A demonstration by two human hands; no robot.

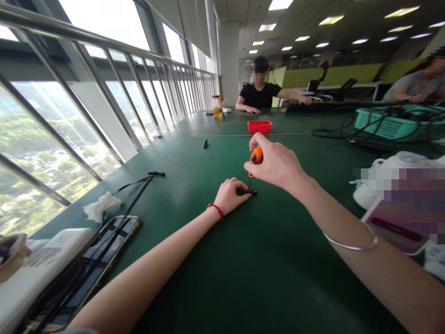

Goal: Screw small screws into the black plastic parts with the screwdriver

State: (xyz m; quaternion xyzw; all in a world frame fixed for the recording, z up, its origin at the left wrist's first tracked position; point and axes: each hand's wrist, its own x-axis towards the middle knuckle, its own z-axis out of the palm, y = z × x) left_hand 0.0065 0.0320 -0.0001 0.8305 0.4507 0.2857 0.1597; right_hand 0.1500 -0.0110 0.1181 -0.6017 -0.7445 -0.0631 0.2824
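In my right hand [278,160] is a screwdriver [257,156] with an orange and black handle, its shaft pointing down. The shaft's tip meets a small black part [252,192] on the green table. My left hand [231,194] pinches that part from the left and rests low on the tabletop; what the part is cannot be made out. Farther off, a second small black piece [206,144] lies by itself. A red plastic tray [259,127] stands beyond my right hand.
At left lie a phone [114,232] with a black strap across it and a crumpled tissue [102,207]. A teal basket [389,124] with black cables sits at the right, near a white container [385,178]. A person [260,95] sits across the table [222,269]; another is at far right.
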